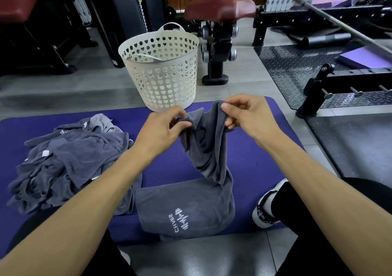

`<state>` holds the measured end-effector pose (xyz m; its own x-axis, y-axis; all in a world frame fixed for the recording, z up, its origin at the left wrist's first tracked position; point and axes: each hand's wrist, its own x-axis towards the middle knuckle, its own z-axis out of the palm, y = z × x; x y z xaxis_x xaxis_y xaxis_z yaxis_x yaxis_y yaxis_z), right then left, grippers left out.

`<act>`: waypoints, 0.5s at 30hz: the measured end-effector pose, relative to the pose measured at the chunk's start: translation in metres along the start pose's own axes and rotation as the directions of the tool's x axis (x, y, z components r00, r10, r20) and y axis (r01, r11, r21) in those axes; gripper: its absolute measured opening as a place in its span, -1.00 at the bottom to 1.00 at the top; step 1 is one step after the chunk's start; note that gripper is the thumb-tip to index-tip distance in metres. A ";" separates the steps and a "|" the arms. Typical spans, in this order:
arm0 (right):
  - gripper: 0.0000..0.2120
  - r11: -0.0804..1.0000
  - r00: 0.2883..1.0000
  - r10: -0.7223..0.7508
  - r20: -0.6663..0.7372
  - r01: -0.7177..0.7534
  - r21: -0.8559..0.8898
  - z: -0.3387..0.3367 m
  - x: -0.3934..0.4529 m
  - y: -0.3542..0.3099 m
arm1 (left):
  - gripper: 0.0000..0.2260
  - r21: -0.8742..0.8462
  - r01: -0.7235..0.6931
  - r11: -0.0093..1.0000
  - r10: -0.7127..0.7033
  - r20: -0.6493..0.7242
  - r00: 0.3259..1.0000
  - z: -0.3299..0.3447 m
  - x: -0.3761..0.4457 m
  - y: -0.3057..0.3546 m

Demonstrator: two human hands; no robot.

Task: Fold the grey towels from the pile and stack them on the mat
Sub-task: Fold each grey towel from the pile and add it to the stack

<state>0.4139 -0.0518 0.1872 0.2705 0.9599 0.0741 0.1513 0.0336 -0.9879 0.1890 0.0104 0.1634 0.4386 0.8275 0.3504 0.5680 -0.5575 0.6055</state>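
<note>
Where the view began, nearest the camera, two bare forearms reached forward over a purple mat (250, 165) spread on the grey floor, with black-clad legs at either side and a black-and-white shoe (267, 205) resting on the mat's right edge. Just ahead lay the lower part of a grey towel (186, 210), flat on the mat's near edge with a white barbell-shaped logo and lettering facing up. From there the same towel rose, twisted and hanging, to both hands held above the middle of the mat. The left hand (161, 131) pinched one bunched portion of the upper edge between thumb and curled fingers, and the right hand (250, 118) pinched the hem just beside it, thumb on top, fingers curled beneath. To the left, on the mat and well apart from the held cloth's raised end, sat the pile of grey towels (70, 163), rumpled, with small white tags showing. Beyond the mat's far edge stood a white plastic basket (161, 67), upright, its wall pierced with heart-shaped holes, its base touching or just overlapping the mat. Farther back were a dark red padded seat (220, 7) on a black stand, a steel barbell (339, 23) slanting across the right, and black checker-plate flooring (297, 67).
</note>
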 end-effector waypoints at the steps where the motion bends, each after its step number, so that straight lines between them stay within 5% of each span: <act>1: -0.91 1.000 1.000 0.001 0.006 -0.001 -0.008 0.001 0.000 0.000 | -0.88 0.012 -0.024 1.000 0.024 -0.004 1.000 0.001 -0.001 0.001; 7: -0.89 0.995 0.995 0.055 0.088 -0.048 -0.082 0.000 0.001 0.005 | -0.95 0.080 -0.027 0.996 0.034 -0.087 0.996 0.006 0.003 -0.008; 10: -0.82 0.981 0.992 0.058 0.115 -0.035 -0.190 0.000 0.002 0.012 | -0.87 0.052 0.095 0.994 -0.088 -0.132 0.987 0.008 0.007 -0.011; 15: -0.81 0.951 0.998 -0.045 -0.031 0.034 -0.308 -0.002 0.002 0.009 | -0.83 -0.333 0.360 0.871 -0.415 -0.108 0.903 0.010 0.009 -0.011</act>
<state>0.4170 -0.0504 0.1790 0.2923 0.9484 0.1230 0.4462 -0.0214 -0.8947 0.1932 0.0231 0.1526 0.0852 0.9861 0.1429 0.4208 -0.1656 0.8919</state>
